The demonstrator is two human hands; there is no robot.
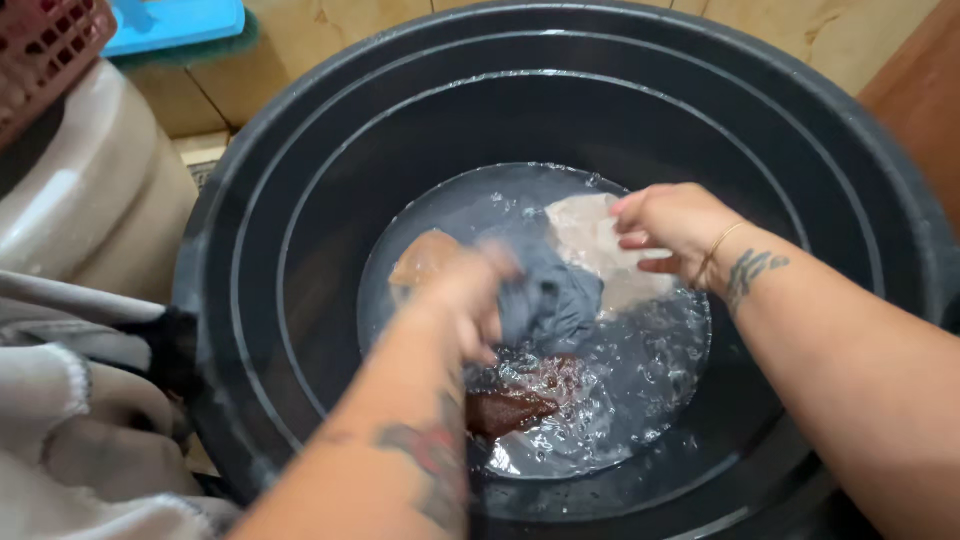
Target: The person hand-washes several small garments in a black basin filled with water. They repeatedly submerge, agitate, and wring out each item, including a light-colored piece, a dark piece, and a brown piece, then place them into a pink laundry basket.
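- Nearest, lower left: folds of pale grey fabric [70, 400] lie over the outside of the tub, touching its rim.
- Black plastic tub [250, 300], round with a stepped wall, fills most of the view; shallow sudsy water [620, 400] covers its floor.
- Left hand [470, 300] reaches down from the lower edge, blurred; fingers look curled onto the grey cloth [550, 300], how tightly cannot be told. The forearm hides part of the water and the laundry beneath it.
- Dark red-brown cloth [510, 405] lies soaked in the water just below the grey cloth, partly behind the left forearm.
- Tan cloth [425, 260] shows at the left hand's far side, mostly covered by it.
- Right hand [670, 225], thin bracelet at the wrist, has its fingers bent down onto the pale pinkish cloth [590, 240], pressing or pinching its edge; it lies against the grey one.
- Beyond the tub, left: a beige rounded container [90, 190], a red mesh basket [45, 40], a blue flat object [175, 22].
- Farthest: wooden flooring [330, 30].
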